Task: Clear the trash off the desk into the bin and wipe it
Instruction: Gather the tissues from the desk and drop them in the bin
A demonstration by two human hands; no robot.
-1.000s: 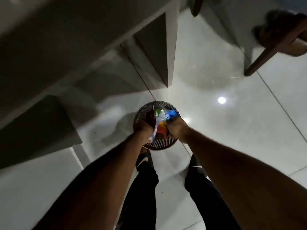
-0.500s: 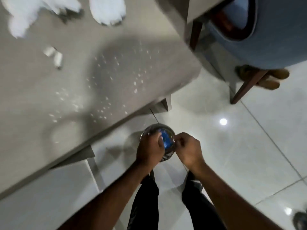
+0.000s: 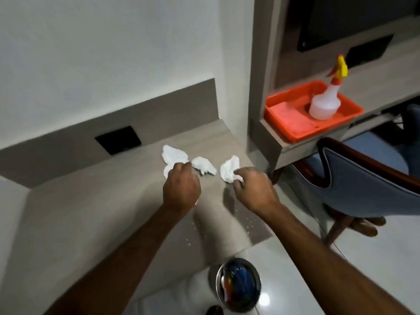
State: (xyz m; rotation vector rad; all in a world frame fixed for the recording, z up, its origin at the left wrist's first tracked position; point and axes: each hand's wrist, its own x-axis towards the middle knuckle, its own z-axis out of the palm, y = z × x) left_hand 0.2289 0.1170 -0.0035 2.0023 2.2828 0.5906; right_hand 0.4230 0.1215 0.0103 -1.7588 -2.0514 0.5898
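Two hands on tissues: left hand (image 3: 181, 187) grip unclear; right hand (image 3: 253, 189) pinching tissue (image 3: 229, 170).

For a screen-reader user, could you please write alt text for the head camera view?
Two bare hands reach over a grey desk toward crumpled white tissues: the left hand at the left tissue, the right hand touching the right tissue, with a middle tissue between. A bin with colourful trash stands on the floor below.

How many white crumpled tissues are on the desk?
3: one far left under the left hand, one in the middle, one right at the right hand. Hands may hide more.
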